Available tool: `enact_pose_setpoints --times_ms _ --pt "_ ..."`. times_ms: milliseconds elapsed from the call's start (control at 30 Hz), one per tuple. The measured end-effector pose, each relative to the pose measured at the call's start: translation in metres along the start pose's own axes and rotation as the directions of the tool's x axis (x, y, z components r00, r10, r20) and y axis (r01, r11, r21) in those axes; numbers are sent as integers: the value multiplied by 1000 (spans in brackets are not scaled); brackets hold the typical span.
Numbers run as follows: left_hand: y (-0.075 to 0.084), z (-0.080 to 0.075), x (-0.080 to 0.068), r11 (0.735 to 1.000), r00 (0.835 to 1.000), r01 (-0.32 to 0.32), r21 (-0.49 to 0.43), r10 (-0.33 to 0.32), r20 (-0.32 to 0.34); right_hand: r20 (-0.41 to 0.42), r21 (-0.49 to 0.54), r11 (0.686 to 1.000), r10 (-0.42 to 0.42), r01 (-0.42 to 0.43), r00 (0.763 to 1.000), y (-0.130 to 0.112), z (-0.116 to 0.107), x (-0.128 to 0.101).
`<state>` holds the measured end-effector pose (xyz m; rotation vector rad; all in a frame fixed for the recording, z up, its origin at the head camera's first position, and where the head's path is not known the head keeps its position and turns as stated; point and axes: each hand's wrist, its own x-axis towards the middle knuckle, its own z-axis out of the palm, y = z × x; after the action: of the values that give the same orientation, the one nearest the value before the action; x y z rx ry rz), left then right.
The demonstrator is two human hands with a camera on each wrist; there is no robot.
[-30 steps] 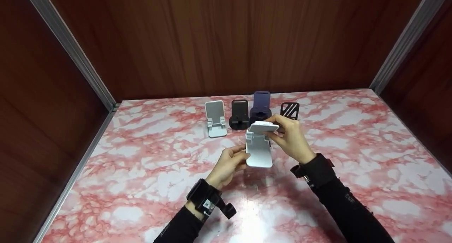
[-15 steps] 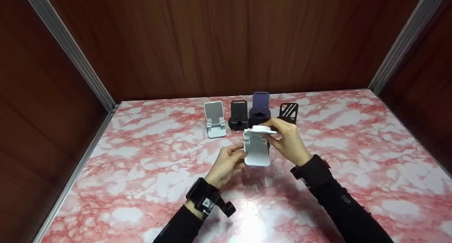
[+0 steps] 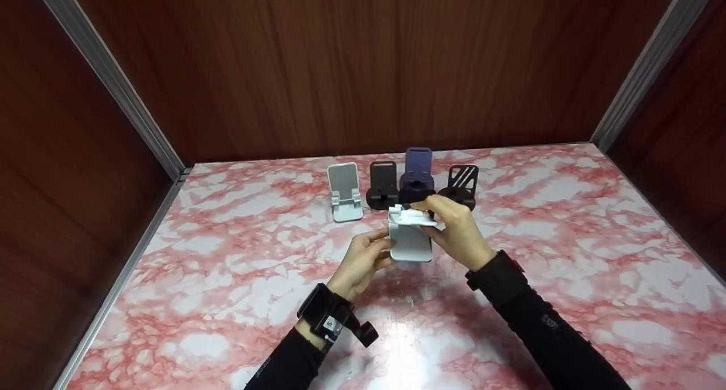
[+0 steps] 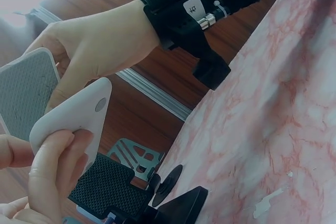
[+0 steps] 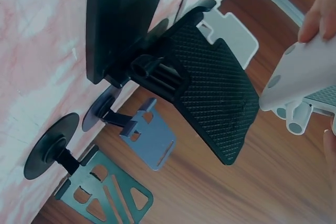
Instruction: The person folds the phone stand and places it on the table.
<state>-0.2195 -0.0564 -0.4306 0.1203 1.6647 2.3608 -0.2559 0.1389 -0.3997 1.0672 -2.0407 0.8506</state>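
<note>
Both hands hold a white folding phone stand [image 3: 411,245] above the table, in front of a row of other stands. My left hand [image 3: 363,259] grips the left edge of its flat plate, fingers behind; in the left wrist view those fingers lie across the white plate [image 4: 79,116], which has a round grey foot. My right hand [image 3: 456,228] pinches the stand's other plate, which is tilted over the hinge and seen nearly edge-on from the head. Its grey padded face [image 4: 26,93] shows in the left wrist view. White hinge knuckles [image 5: 299,119] appear in the right wrist view.
Behind the hands stand a white phone stand [image 3: 344,180], a black round-based stand [image 3: 383,177], a purple stand [image 3: 418,162] and a black slotted stand [image 3: 463,180]. A black stand with a textured pad [image 5: 218,87] is close by the right hand. Wooden panels enclose the marbled table [image 3: 227,276].
My right hand has swung the pinched plate forward and down over the hinge, so it now looks flatter and shows its back. The held stand has shifted slightly left.
</note>
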Motion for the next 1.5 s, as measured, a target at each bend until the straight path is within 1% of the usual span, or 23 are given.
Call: enact_pose_setpoints --times_ms 133,233,300,400,467,533,633,733,800,900,967,1033,1133,1200,1267,1333,1400,1467,1500 --pt "2 0 -1 999 1000 9 -53 -9 5 -3 -5 1000 -27 27 1000 3 3 -3" --pt "4 -1 -3 998 1000 5 -70 -3 30 -12 -15 998 -61 61 998 4 5 -4" --pt "6 -2 -5 998 998 6 -66 -2 65 -18 -27 996 -85 85 996 4 6 -5" --pt "7 -4 -7 999 991 8 -48 -1 137 -22 -36 994 -107 106 994 4 7 -5" --pt "8 -4 -8 999 986 18 -39 -11 168 -19 -38 993 -115 115 993 3 8 -5" --pt "9 -4 -8 999 983 22 -30 -16 184 -17 -36 992 -118 118 993 2 8 -6" --pt "11 -5 -8 999 982 24 -32 -18 187 -21 -36 992 -118 117 993 0 8 -6" --pt "12 -7 -7 999 982 19 -34 -12 189 -10 -23 994 -103 103 995 -1 9 -7" --pt "13 -10 -7 999 983 16 -36 -9 183 16 -3 996 -89 89 996 -2 9 -8" --pt "15 -14 -7 999 985 7 -32 -1 171 70 69 996 -55 50 996 -3 8 -11" --pt "16 -16 -7 1000 987 1 -26 4 162 105 134 991 -16 2 994 -4 7 -13" --pt "18 -18 -8 1000 987 -4 -18 7 161 131 198 978 32 -58 991 -5 5 -14" --pt "20 -19 -10 1000 986 -13 -12 15 164 159 267 947 139 -178 978 -9 1 -14" --pt "21 -20 -10 1000 985 -18 -11 20 170 174 319 907 230 -276 958 -13 0 -12" --pt "21 -20 -11 1000 984 -30 -6 31 178 198 365 847 334 -385 922 -16 -1 -11" --pt "21 -20 -11 999 982 -43 4 42 185 225 404 778 426 -481 876 -19 -2 -9" --pt "21 -21 -11 998 981 -54 17 50 189 253 425 714 497 -557 830 -21 -4 -8" --pt "21 -21 -12 998 981 -58 28 52 187 287 415 671 544 -615 788 -23 -6 -7" --pt "21 -22 -12 998 981 -60 32 53 185 308 398 658 560 -639 769 -24 -7 -7"
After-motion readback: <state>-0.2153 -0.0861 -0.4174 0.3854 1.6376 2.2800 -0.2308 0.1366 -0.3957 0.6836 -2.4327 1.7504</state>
